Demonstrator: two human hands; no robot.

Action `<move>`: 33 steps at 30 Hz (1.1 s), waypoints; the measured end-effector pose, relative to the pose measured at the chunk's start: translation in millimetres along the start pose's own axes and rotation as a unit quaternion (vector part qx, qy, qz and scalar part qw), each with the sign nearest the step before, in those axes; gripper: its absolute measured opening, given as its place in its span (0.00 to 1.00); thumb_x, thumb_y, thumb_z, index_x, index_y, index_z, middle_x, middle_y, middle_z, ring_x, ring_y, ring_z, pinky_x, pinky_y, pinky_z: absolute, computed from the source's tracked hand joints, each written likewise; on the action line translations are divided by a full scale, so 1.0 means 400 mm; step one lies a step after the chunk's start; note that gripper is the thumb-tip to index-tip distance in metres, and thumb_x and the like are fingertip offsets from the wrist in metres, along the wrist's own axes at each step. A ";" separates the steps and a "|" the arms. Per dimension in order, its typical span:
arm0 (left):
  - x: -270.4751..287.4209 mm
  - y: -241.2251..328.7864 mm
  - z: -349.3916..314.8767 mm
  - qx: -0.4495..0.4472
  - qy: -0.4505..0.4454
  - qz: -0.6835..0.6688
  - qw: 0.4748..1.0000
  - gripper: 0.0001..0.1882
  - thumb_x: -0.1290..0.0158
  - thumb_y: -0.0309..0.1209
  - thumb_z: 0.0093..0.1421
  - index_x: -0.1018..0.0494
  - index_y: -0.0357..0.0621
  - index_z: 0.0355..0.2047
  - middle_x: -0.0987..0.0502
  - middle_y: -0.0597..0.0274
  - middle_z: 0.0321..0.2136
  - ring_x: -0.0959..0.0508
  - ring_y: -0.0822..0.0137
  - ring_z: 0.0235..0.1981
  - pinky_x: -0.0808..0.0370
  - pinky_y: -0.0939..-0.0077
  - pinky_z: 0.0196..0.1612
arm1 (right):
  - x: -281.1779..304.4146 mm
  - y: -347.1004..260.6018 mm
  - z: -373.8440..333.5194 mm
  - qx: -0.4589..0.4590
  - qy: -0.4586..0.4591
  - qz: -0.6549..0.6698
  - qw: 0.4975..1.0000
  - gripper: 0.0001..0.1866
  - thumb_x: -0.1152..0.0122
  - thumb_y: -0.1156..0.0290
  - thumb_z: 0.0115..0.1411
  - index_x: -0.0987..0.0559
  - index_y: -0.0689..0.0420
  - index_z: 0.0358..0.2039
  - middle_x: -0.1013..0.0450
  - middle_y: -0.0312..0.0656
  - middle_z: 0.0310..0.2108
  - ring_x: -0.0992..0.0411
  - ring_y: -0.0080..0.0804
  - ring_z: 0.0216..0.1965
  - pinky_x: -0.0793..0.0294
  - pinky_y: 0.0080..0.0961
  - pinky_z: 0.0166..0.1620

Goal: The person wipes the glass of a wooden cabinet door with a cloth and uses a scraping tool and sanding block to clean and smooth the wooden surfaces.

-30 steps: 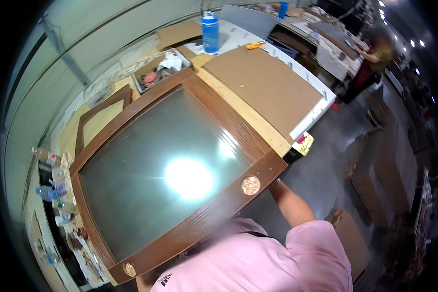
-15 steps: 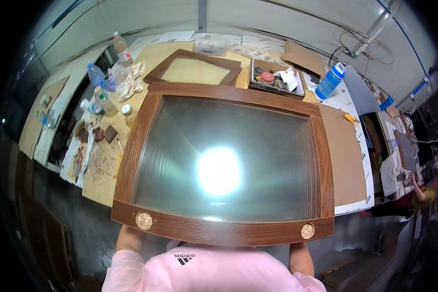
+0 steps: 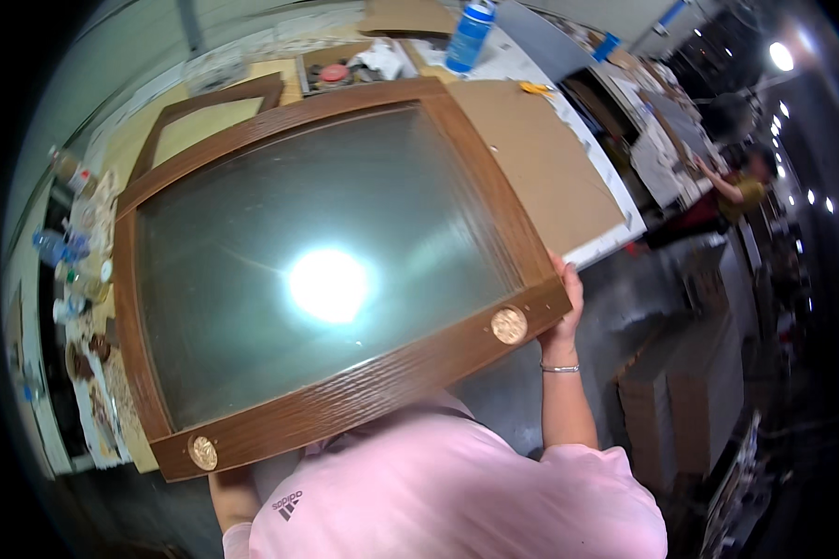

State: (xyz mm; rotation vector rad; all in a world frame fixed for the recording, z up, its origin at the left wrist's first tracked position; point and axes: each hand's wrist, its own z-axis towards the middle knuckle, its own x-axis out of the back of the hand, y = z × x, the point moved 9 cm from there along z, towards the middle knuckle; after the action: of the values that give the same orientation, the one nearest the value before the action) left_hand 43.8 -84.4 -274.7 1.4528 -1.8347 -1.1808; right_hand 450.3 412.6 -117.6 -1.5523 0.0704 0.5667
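Observation:
A brown wood-framed glass cabinet door [image 3: 364, 385] lies across the view, tilted so its right side sits higher. Its pane [image 3: 252, 214] reflects a bright lamp. Two round hinge recesses, one [image 3: 202, 453] at the left and another [image 3: 509, 325] at the right, mark the near rail. My right hand [image 3: 569, 303] grips the door's near right corner, thumb and fingers around its edge. Under the near left corner goes my left forearm [image 3: 233, 498]; the door hides that hand and its fingers.
Behind the door stands a workbench with a cardboard sheet [image 3: 541, 168], a blue bottle [image 3: 470, 37], a tray of odds and ends [image 3: 382, 70] and another wooden frame [image 3: 182, 110]. Several bottles [image 3: 84, 281] line the left. A person [image 3: 741, 191] works at the far right; stacked panels [image 3: 685, 391] stand below.
The door has swung leftward and turned, its right side rising in view. My right hand now shows at its corner. The whole view has rotated toward the right.

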 end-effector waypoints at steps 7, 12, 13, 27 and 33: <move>-0.088 0.026 0.073 0.003 -0.061 0.026 0.998 0.18 0.52 0.31 0.67 0.30 0.33 0.54 0.25 0.58 0.48 0.26 0.66 0.49 0.30 0.72 0.52 | -0.119 -0.237 -0.145 0.204 -0.017 -0.072 0.976 0.32 0.56 0.51 0.70 0.26 0.73 0.53 0.25 0.54 0.48 0.27 0.41 0.52 0.28 0.37 0.57; -0.132 0.037 0.101 0.003 -0.096 0.038 0.995 0.18 0.51 0.31 0.67 0.29 0.33 0.53 0.24 0.58 0.47 0.25 0.66 0.48 0.29 0.72 0.51 | -0.203 -0.266 -0.189 0.227 -0.034 -0.232 0.945 0.26 0.34 0.67 0.60 0.27 0.69 0.56 0.30 0.47 0.55 0.30 0.33 0.55 0.30 0.29 0.57; -0.139 0.039 0.105 0.003 -0.102 0.041 0.994 0.18 0.51 0.31 0.67 0.29 0.33 0.53 0.24 0.58 0.47 0.25 0.66 0.48 0.29 0.72 0.51 | -0.213 -0.261 -0.191 0.219 -0.022 -0.249 0.943 0.25 0.35 0.70 0.59 0.26 0.69 0.55 0.29 0.47 0.53 0.29 0.31 0.53 0.29 0.27 0.55; -0.181 0.037 0.148 0.011 -0.142 0.035 0.989 0.16 0.49 0.30 0.66 0.26 0.33 0.50 0.21 0.59 0.44 0.22 0.66 0.45 0.27 0.73 0.49 | -0.216 -0.281 -0.140 0.081 -0.050 -0.360 0.928 0.22 0.35 0.76 0.55 0.22 0.72 0.50 0.20 0.40 0.39 0.27 0.21 0.34 0.26 0.18 0.37; -0.127 0.084 0.109 -0.014 -0.140 0.031 0.989 0.16 0.48 0.30 0.66 0.24 0.33 0.49 0.19 0.59 0.42 0.21 0.67 0.44 0.26 0.73 0.48 | -0.222 -0.303 -0.148 0.062 -0.026 -0.426 0.902 0.22 0.38 0.81 0.55 0.23 0.71 0.52 0.22 0.45 0.44 0.24 0.28 0.45 0.26 0.25 0.51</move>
State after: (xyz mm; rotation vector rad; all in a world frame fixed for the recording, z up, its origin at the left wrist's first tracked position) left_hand 6.2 -21.0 -260.9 1.2537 -2.0221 -1.4334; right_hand 437.8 339.5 25.9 -1.2783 -0.5823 -0.0982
